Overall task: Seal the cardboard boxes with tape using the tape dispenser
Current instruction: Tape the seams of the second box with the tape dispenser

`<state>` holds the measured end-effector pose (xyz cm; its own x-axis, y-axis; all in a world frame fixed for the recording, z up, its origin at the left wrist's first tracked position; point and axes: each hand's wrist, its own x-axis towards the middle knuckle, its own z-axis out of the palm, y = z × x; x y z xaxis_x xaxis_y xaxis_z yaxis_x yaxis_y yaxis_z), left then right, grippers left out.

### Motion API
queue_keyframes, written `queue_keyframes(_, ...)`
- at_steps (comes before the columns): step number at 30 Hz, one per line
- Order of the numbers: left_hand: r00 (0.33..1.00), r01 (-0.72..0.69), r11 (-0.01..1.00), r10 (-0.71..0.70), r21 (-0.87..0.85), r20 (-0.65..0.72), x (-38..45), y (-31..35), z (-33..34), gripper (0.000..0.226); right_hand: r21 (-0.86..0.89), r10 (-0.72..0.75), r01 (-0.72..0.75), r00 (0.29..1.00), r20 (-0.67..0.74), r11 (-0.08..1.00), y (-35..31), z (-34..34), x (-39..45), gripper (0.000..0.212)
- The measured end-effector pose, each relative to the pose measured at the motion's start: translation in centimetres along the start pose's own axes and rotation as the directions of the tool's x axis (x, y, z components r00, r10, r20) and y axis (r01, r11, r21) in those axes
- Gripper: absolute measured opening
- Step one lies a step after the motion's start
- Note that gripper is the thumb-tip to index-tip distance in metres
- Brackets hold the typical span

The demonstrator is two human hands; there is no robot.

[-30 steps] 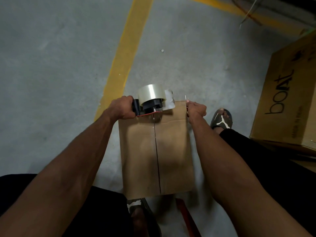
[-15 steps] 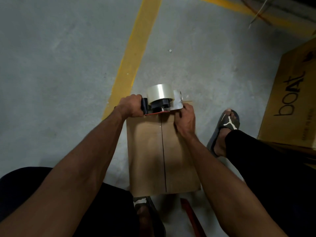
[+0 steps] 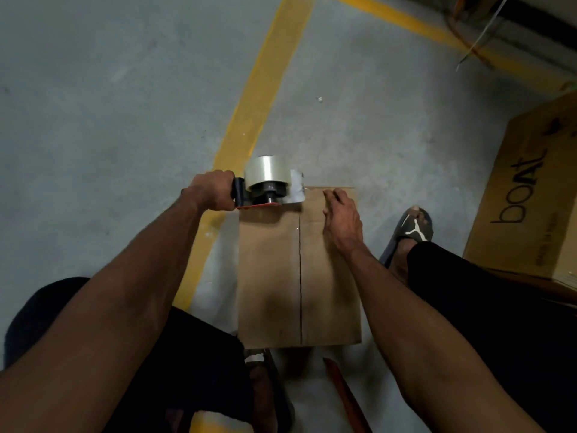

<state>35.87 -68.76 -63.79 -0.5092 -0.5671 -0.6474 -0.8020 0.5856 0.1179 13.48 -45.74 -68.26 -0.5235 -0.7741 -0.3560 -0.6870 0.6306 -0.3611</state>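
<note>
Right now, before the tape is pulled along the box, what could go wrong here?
1. The tape dispenser sits left of the centre seam, so the strip may miss it.
2. The right hand lies flat on one flap only; the cardboard box might slide when the left hand pulls.
3. The fingers are near the dispenser's front end.

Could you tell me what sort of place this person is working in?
Probably a warehouse or packing area: a bare concrete floor painted with yellow lines, a large printed carton at the right, and a small cardboard box being taped on the floor.
</note>
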Motion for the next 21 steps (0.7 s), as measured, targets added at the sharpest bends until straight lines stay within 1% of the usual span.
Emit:
queue_keyframes(2, 1.000, 0.022, 0.999, -0.022, 0.029, 0.001, -0.8, -1.8, -0.2, 0.052, -0.016, -0.001, 0.001, 1.000, 0.002, 1.000, -0.2, 0.1, -0.1, 0.051)
queue_keyframes(6, 1.000, 0.020, 0.997, -0.020, 0.075, -0.002, -1.5, -3.0, -0.5, 0.056, -0.016, 0.084, -0.084, 0.996, 0.004, 0.996, -2.1, 0.1, 0.1, 0.050)
queue_keyframes(7, 1.000, 0.016, 0.997, -0.016, 0.080, -0.001, -1.5, -2.9, -0.5, 0.055, -0.013, 0.062, -0.062, 0.998, -0.002, 0.998, -3.2, 0.2, 0.0, 0.048)
queue_keyframes(8, 1.000, 0.017, 0.996, -0.017, 0.082, 0.003, -1.5, -2.8, -0.7, 0.055, 0.005, 0.002, -0.002, 1.000, 0.008, 1.000, -4.5, 0.5, -0.3, 0.050)
queue_keyframes(9, 1.000, 0.010, 0.997, -0.010, 0.081, 0.002, -1.5, -2.8, -0.8, 0.054, 0.048, -0.066, 0.064, 0.997, 0.037, 0.997, -5.8, 1.0, -0.6, 0.055)
queue_keyframes(10, 1.000, 0.008, 0.997, -0.008, 0.081, 0.003, -1.5, -2.8, -0.9, 0.053, 0.114, -0.104, 0.095, 0.992, 0.073, 0.989, -7.0, 1.8, -1.0, 0.062)
queue_keyframes(12, 1.000, 0.000, 0.997, 0.000, 0.076, -0.002, -1.5, -2.9, -0.8, 0.051, 0.237, -0.106, 0.082, 0.990, 0.093, 0.968, -8.5, 3.3, -1.7, 0.067)
queue_keyframes(13, 1.000, -0.005, 0.997, 0.005, 0.074, -0.007, -1.5, -3.0, -0.7, 0.049, 0.249, -0.103, 0.077, 0.991, 0.091, 0.965, -8.8, 4.0, -1.9, 0.067)
queue_keyframes(15, 1.000, -0.014, 0.998, 0.014, 0.065, -0.007, -1.5, -3.0, -0.6, 0.048, 0.154, -0.125, 0.109, 0.987, 0.099, 0.982, -8.6, 4.8, -2.1, 0.067)
queue_keyframes(18, 1.000, -0.022, 0.998, 0.023, 0.050, -0.011, -1.5, -3.2, -0.6, 0.051, 0.028, -0.140, 0.138, 0.977, 0.161, 0.990, -8.3, 4.9, -1.8, 0.070)
queue_keyframes(21, 0.999, -0.036, 0.998, 0.036, 0.058, -0.007, -1.5, -3.4, -0.6, 0.047, -0.020, -0.077, 0.084, 0.971, 0.228, 0.996, -8.4, 4.0, -1.5, 0.071)
